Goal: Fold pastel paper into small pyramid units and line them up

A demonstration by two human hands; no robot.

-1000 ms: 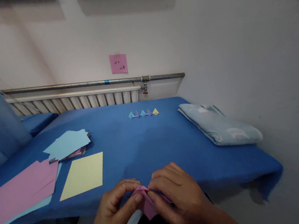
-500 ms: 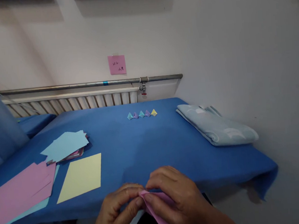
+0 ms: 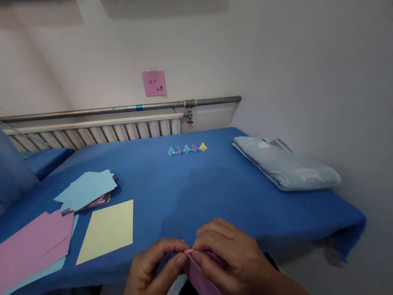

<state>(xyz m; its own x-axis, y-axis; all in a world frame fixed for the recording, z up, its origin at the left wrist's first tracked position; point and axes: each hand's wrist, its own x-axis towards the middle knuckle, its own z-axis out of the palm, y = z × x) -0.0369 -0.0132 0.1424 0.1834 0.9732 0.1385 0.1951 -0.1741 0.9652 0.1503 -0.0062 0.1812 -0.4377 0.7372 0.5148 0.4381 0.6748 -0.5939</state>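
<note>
A: What do we have at the centre?

B: One folded piece of pink paper, held up between both hands at the near edge of the blue cloth-covered surface.

A: Grip?

B: The left hand has thumb and forefinger pinched on the upper tip. The right hand pinches just beside it; its other fingers partly hide the paper.

A: Change?

B: A second ago we saw an open fold, point down; then a long flap slanting right. Now a narrow tip sits uppermost, with a panel hanging below. We judge that the paper was turned and the tip is being creased; shaping looks unfinished.

A: Further out?

B: Arrangement unchanged. Left: a flat yellow paper sheet, then overlapping pink paper sheets, and a pile topped with light blue paper sheets. Farther back: a row of five small diamond-shaped folded paper pieces. Right: a folded pale blue patterned blanket.
</note>
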